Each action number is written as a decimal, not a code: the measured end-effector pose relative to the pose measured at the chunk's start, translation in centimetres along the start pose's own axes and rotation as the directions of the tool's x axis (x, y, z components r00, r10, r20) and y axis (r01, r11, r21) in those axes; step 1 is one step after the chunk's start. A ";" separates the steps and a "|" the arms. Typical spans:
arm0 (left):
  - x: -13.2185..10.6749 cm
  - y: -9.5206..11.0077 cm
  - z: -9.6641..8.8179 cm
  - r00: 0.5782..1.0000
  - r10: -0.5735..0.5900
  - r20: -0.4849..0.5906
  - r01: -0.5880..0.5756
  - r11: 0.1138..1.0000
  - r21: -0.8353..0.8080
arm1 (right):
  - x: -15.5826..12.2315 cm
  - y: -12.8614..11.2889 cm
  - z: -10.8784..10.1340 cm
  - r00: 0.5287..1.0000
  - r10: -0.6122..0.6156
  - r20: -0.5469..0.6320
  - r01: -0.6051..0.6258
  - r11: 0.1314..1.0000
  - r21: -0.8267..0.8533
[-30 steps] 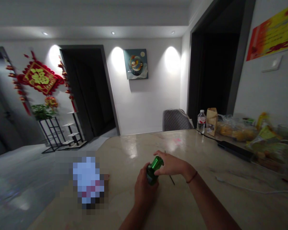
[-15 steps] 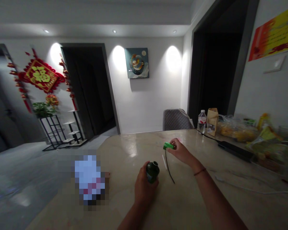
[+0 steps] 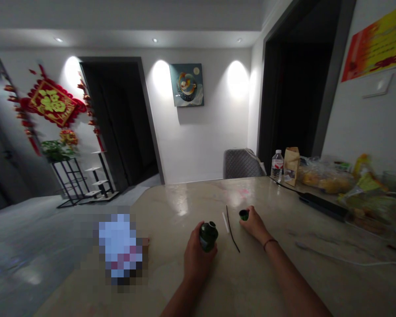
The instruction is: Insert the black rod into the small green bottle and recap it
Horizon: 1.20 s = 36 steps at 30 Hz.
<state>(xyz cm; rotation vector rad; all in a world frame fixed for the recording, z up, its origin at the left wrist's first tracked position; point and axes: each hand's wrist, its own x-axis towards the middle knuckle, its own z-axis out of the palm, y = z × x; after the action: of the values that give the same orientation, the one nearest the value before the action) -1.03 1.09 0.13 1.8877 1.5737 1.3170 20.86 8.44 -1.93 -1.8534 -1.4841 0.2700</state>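
My left hand (image 3: pixel 198 254) is wrapped round a dark green bottle (image 3: pixel 208 237) whose uncapped mouth faces up. To its right, my right hand (image 3: pixel 253 224) pinches a small green cap (image 3: pixel 243 215), hollow side up, at or just above the tabletop; whether it touches the table I cannot tell. Between the two hands lie a thin black stick (image 3: pixel 232 233), slightly curved, and a short white stick (image 3: pixel 225 223).
A pixelated pale-blue object (image 3: pixel 120 246) is at the table's left. On the right stand a water bottle (image 3: pixel 277 167) and a paper bag (image 3: pixel 291 166), with a black power strip (image 3: pixel 323 206), a white cable (image 3: pixel 343 261) and plastic bags (image 3: pixel 326 176). A chair (image 3: pixel 242 164) stands behind.
My right hand has moved down and to the right with the green cap, which is now turned with its opening up. The left hand holds the bottle almost where it was.
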 end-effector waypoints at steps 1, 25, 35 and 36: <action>0.0 0.0 0.0 1.000 0.000 -0.003 0.000 1.000 0.000 | 0.0 0.0 -0.1 1.000 0.012 0.006 -0.012 1.000 -0.019; 0.7 -1.7 1.0 0.997 -0.082 -0.009 0.081 0.991 -0.106 | -3.3 -7.5 -0.6 0.929 -0.292 0.229 0.354 0.880 -0.316; 0.9 -2.1 1.4 0.992 -0.122 0.033 0.122 0.993 -0.001 | -3.4 -7.2 -0.6 0.956 -0.168 0.241 0.256 0.876 -0.408; 0.9 -2.1 1.5 0.994 -0.103 0.025 0.103 0.994 0.021 | -3.5 -7.1 -0.5 0.959 -0.147 0.244 0.240 0.880 -0.411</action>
<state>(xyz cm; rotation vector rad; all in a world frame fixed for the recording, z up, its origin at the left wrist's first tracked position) -1.10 2.97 -1.82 1.8012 1.6531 1.2334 14.71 5.53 2.11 -2.0434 -1.9916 0.0279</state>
